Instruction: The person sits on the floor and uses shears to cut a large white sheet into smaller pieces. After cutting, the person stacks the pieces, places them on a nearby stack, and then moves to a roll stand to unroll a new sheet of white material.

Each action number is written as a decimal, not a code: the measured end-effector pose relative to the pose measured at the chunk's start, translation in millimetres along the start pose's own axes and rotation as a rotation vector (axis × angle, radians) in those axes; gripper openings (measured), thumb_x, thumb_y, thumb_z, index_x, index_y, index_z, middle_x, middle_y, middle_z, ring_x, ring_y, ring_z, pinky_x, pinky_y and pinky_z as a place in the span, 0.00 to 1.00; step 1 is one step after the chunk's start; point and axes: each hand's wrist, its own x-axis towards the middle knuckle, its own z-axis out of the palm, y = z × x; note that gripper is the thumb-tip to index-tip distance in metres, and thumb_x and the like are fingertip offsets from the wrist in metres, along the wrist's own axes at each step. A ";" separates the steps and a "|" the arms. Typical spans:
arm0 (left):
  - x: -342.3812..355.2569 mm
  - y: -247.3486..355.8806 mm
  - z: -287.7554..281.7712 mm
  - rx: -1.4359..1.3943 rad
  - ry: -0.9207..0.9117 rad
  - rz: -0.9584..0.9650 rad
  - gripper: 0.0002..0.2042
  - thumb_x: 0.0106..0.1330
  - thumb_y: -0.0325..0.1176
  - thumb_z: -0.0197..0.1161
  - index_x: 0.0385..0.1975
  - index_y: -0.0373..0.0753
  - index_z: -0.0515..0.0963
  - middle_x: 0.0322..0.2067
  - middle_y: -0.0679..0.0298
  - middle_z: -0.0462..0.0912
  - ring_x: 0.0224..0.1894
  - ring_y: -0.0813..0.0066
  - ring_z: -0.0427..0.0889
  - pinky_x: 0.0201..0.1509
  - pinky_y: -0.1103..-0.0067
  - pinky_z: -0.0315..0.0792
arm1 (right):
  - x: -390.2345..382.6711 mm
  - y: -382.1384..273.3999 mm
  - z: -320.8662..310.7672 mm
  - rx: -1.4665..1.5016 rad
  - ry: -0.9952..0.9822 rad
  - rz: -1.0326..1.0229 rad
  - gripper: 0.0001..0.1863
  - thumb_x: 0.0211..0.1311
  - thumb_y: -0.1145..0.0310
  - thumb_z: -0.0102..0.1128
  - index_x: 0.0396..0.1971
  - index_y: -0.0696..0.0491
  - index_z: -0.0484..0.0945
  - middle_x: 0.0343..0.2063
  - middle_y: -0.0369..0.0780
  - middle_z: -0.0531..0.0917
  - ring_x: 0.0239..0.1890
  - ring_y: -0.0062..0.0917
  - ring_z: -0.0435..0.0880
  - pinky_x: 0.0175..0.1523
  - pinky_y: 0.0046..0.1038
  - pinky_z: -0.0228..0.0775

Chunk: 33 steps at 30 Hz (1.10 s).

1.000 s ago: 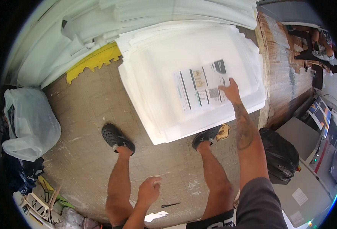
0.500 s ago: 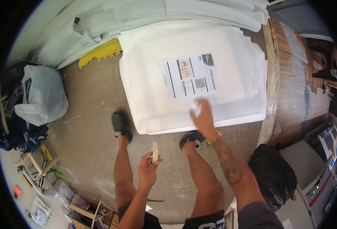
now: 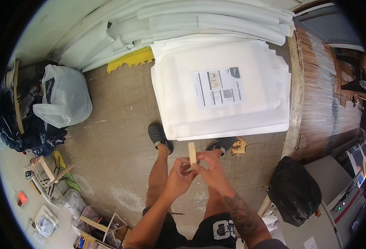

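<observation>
A small pale wooden block point(image 3: 192, 152) stands upright between my two hands, in front of my legs. My left hand point(image 3: 180, 177) grips its lower end, fingers curled. From the other side, my right hand point(image 3: 211, 169) closes its thumb and fingers on the same block; whether something small is also in that hand cannot be made out. Just beyond the hands lies a broad stack of white sheets point(image 3: 174, 120) on the floor. On top of the stack rests a printed paper sheet point(image 3: 208, 98) with pictures and a square code.
Rolled white material point(image 3: 216, 23) lines the far wall, beside a yellow mat piece point(image 3: 129, 60). At left sits a stuffed plastic bag point(image 3: 67, 97). A black bag point(image 3: 295, 191) and a grey machine point(image 3: 330, 176) stand at right. A broken yellowish piece point(image 3: 239, 146) lies by my right shoe.
My right hand has come back from the near edge of the white stack to the wooden block. My left hand has raised the block slightly, and the view has shifted.
</observation>
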 end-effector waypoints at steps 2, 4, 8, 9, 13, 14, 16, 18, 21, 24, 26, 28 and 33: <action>-3.2 21.0 -13.6 0.279 0.129 0.228 0.23 0.57 0.15 0.62 0.52 0.34 0.64 0.52 0.50 0.72 0.58 0.59 0.73 0.58 0.68 0.72 | 2.3 -5.6 9.4 0.141 -0.011 0.109 0.10 0.65 0.72 0.58 0.44 0.58 0.76 0.31 0.35 0.78 0.38 0.20 0.77 0.47 0.23 0.68; -10.4 46.9 -33.1 0.603 0.121 0.331 0.28 0.53 0.16 0.65 0.55 0.34 0.65 0.53 0.49 0.70 0.60 0.56 0.69 0.59 0.67 0.70 | 4.4 -11.7 13.9 0.222 -0.026 0.226 0.08 0.68 0.72 0.55 0.41 0.59 0.76 0.27 0.33 0.77 0.32 0.16 0.76 0.40 0.19 0.68; -6.6 92.3 -67.8 0.802 -0.310 0.410 0.29 0.51 0.21 0.68 0.57 0.40 0.71 0.51 0.55 0.72 0.55 0.54 0.70 0.57 0.67 0.68 | 11.4 -25.4 10.5 0.329 -0.273 0.212 0.09 0.70 0.68 0.54 0.38 0.59 0.76 0.19 0.30 0.72 0.21 0.12 0.67 0.27 0.17 0.60; -8.1 100.2 -74.8 0.764 -0.342 0.420 0.28 0.52 0.21 0.68 0.56 0.41 0.72 0.51 0.56 0.73 0.53 0.55 0.71 0.55 0.68 0.69 | 13.4 -28.4 8.0 0.346 -0.328 0.243 0.10 0.70 0.67 0.53 0.38 0.59 0.77 0.19 0.29 0.71 0.20 0.12 0.65 0.26 0.17 0.58; -15.7 112.5 -94.7 0.635 -0.500 0.368 0.22 0.52 0.21 0.67 0.50 0.41 0.76 0.47 0.59 0.75 0.45 0.57 0.77 0.49 0.71 0.73 | 19.9 -36.4 4.0 0.453 -0.580 0.323 0.11 0.71 0.65 0.53 0.37 0.58 0.77 0.19 0.29 0.70 0.19 0.10 0.63 0.24 0.16 0.54; -17.9 110.9 -98.0 0.605 -0.546 0.349 0.21 0.52 0.21 0.67 0.48 0.40 0.77 0.46 0.59 0.76 0.43 0.57 0.78 0.47 0.72 0.74 | 21.2 -37.1 5.5 0.425 -0.634 0.351 0.11 0.71 0.65 0.53 0.37 0.58 0.77 0.19 0.28 0.70 0.19 0.10 0.63 0.24 0.16 0.54; -21.1 104.2 -104.2 0.604 -0.548 0.414 0.17 0.53 0.20 0.67 0.44 0.40 0.78 0.42 0.61 0.77 0.40 0.58 0.79 0.44 0.72 0.74 | 23.0 -38.0 12.3 0.372 -0.765 0.399 0.11 0.71 0.65 0.53 0.37 0.58 0.77 0.19 0.28 0.70 0.19 0.10 0.62 0.24 0.16 0.54; -22.6 94.9 -109.7 0.611 -0.526 0.496 0.14 0.52 0.19 0.66 0.39 0.40 0.78 0.39 0.62 0.78 0.38 0.58 0.79 0.42 0.72 0.75 | 22.7 -39.3 23.0 0.432 -0.789 0.495 0.10 0.71 0.65 0.53 0.39 0.58 0.77 0.24 0.29 0.73 0.23 0.10 0.65 0.26 0.16 0.57; -21.6 80.2 -117.8 0.635 -0.418 0.595 0.11 0.52 0.18 0.66 0.33 0.38 0.77 0.36 0.62 0.78 0.38 0.59 0.80 0.41 0.72 0.75 | 16.4 -44.6 43.3 0.361 -0.413 0.426 0.12 0.69 0.66 0.54 0.45 0.58 0.73 0.32 0.34 0.74 0.33 0.16 0.71 0.38 0.19 0.64; -16.0 64.3 -117.9 0.618 -0.215 0.567 0.09 0.52 0.16 0.65 0.30 0.36 0.74 0.37 0.59 0.79 0.38 0.60 0.82 0.41 0.73 0.76 | 1.2 -53.2 63.1 -0.243 0.030 -0.133 0.18 0.66 0.68 0.56 0.51 0.59 0.68 0.40 0.40 0.75 0.46 0.22 0.73 0.50 0.24 0.65; -8.3 53.6 -115.9 0.586 -0.040 0.543 0.09 0.53 0.15 0.63 0.30 0.35 0.74 0.36 0.58 0.79 0.38 0.59 0.82 0.41 0.73 0.76 | -9.7 -57.3 75.3 -0.537 0.103 -0.404 0.23 0.64 0.69 0.58 0.55 0.60 0.65 0.42 0.43 0.75 0.46 0.29 0.74 0.50 0.29 0.67; -2.2 44.2 -114.1 0.565 0.055 0.547 0.08 0.54 0.15 0.62 0.30 0.34 0.74 0.34 0.56 0.79 0.37 0.58 0.82 0.41 0.73 0.76 | -20.0 -58.9 91.6 -0.586 -0.034 -0.397 0.28 0.62 0.69 0.60 0.59 0.62 0.63 0.41 0.47 0.77 0.39 0.41 0.77 0.43 0.37 0.71; 3.1 30.0 -115.0 0.534 0.210 0.473 0.06 0.56 0.15 0.61 0.30 0.32 0.74 0.31 0.53 0.79 0.33 0.59 0.81 0.38 0.74 0.76 | -20.6 -50.9 114.2 -0.167 -0.170 0.077 0.35 0.65 0.69 0.55 0.67 0.62 0.49 0.40 0.54 0.77 0.35 0.46 0.79 0.43 0.41 0.71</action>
